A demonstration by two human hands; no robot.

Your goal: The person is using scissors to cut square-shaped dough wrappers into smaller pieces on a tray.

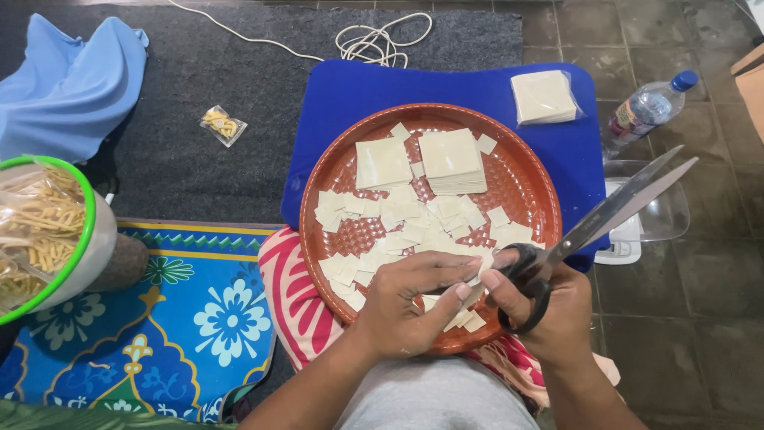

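The left hand (410, 299) was curled over the near rim of the round brown tray (318, 187), its fingertips pinched shut on a small pale dough square (476, 275) held at the very edge. The right hand (549, 306) sat touching it on the right, fingers closed through the black loops of a pair of scissors (605, 219). The blades stood slightly apart and ran long and straight up and to the right — away from both hands, out over the blue board (326, 103) under the tray. The pinched square lay just at the base of the blades, so the left hand was the nearer one to it.

Beyond the hands, cut pieces (406, 223) were scattered across the tray's middle, and two uncut stacks (422, 159) lay side by side at its far side. A wrapped stack (543, 97) rested on the board's far right corner, with a plastic bottle (649, 107) on the floor beside it.
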